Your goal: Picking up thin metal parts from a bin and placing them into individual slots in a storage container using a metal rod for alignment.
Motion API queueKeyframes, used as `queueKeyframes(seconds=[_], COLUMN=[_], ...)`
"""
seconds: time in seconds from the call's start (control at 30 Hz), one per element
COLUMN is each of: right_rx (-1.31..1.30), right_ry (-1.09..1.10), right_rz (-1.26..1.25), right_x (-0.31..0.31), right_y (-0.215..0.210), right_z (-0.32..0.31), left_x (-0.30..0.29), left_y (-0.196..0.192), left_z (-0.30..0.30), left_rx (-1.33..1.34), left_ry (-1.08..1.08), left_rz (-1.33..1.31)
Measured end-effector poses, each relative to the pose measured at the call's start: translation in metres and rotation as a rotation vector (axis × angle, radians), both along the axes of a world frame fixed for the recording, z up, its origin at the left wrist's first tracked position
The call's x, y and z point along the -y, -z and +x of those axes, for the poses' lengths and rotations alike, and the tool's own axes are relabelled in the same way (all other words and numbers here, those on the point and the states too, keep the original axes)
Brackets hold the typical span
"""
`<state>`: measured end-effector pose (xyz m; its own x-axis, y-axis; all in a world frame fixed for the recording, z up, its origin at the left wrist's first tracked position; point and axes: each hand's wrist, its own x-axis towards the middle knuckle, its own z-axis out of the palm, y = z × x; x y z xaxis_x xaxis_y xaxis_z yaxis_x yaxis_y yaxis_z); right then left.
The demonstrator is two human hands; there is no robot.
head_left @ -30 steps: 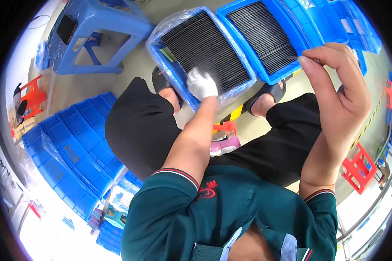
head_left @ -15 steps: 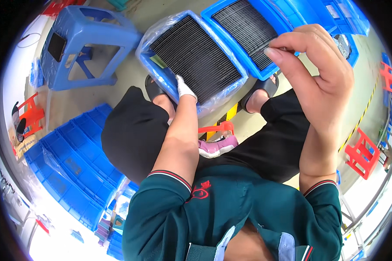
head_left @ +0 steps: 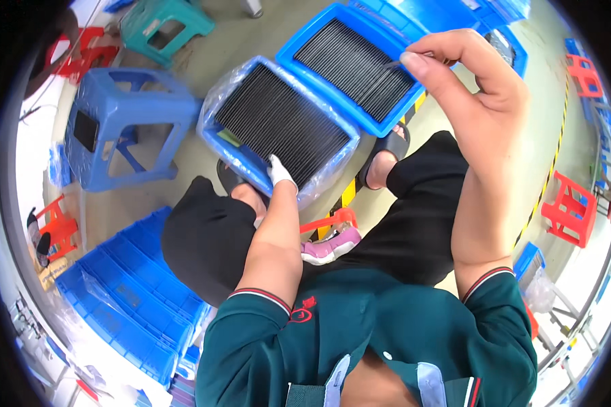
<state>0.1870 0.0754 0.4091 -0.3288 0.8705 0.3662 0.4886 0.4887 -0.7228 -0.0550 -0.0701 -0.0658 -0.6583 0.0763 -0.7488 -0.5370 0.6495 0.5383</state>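
The person sits low with two blue trays on the floor by their feet, both packed edge-on with thin dark strips. The left hand (head_left: pixel 280 173), with white covering on its fingertips, has come down to the near edge of the plastic-lined tray (head_left: pixel 278 132), its fingers closed down among the strips there; whether it actually pinches one I cannot tell. The right hand (head_left: pixel 475 88) is raised up near the head, thumb and forefinger pressed together on a small thin dark piece (head_left: pixel 395 65) that shows just against the second tray (head_left: pixel 356 64) behind it. A second ago the left hand lay higher on the lined tray, spread over the strips; half a second ago it had slid back to the tray's near rim, and now it sits lower again at that edge. To my eye, that means one piece is already up for a look while the other hand goes after the next. The right hand has kept its pinch throughout, only drifting. A blue stool (head_left: pixel 125 125) stands beside the trays, stacked blue crates (head_left: pixel 139 288) at the person's left.
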Motion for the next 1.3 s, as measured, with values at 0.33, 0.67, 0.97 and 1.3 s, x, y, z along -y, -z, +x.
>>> queueKeyframes(seconds=[0.33, 0.67, 0.97, 1.3], right_rx=[-0.245, 0.000, -0.068, -0.015], right_ry=[0.184, 0.005, 0.051, 0.107], right_rz=[-0.070, -0.182, -0.358, -0.489], right_x=[0.052, 0.054, 0.033, 0.023], right_y=[0.032, 0.072, 0.072, 0.072], right_z=[0.114, 0.135, 0.166, 0.168], left_x=[-0.099, -0.243, -0.302, -0.339], left_y=[-0.114, -0.116, -0.038, 0.008], left_z=[0.079, 0.180, 0.249, 0.238], left_rx=[-0.767, -0.821, -0.922, -1.140], left_ry=[0.739, 1.530, 1.885, 1.825], left_rz=[0.098, 0.053, -0.290, -0.208])
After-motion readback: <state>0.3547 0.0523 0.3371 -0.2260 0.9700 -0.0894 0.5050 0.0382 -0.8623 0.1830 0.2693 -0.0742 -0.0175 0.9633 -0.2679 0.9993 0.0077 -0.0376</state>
